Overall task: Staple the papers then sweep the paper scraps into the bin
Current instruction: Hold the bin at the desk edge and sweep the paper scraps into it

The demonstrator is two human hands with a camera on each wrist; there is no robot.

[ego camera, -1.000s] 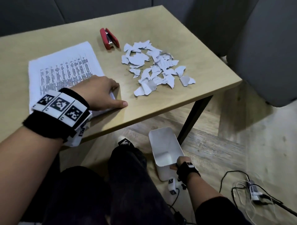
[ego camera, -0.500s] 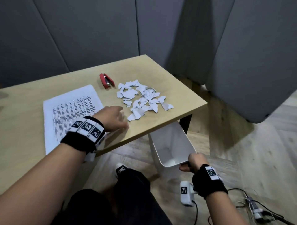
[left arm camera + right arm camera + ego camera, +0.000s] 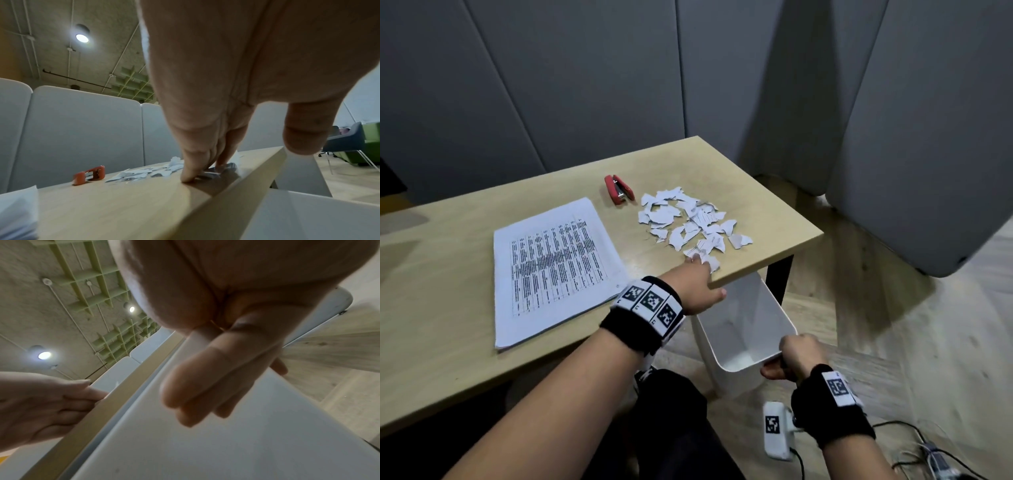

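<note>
On the bench (image 3: 448,342), the stapled-looking papers (image 3: 551,267) lie left, the red stapler (image 3: 618,189) behind. The left hand (image 3: 697,286), fingers straight together, presses the nearest paper scraps (image 3: 690,222) by the edge. Right hand (image 3: 796,353) grips the white bin's (image 3: 743,318) rim below.
</note>
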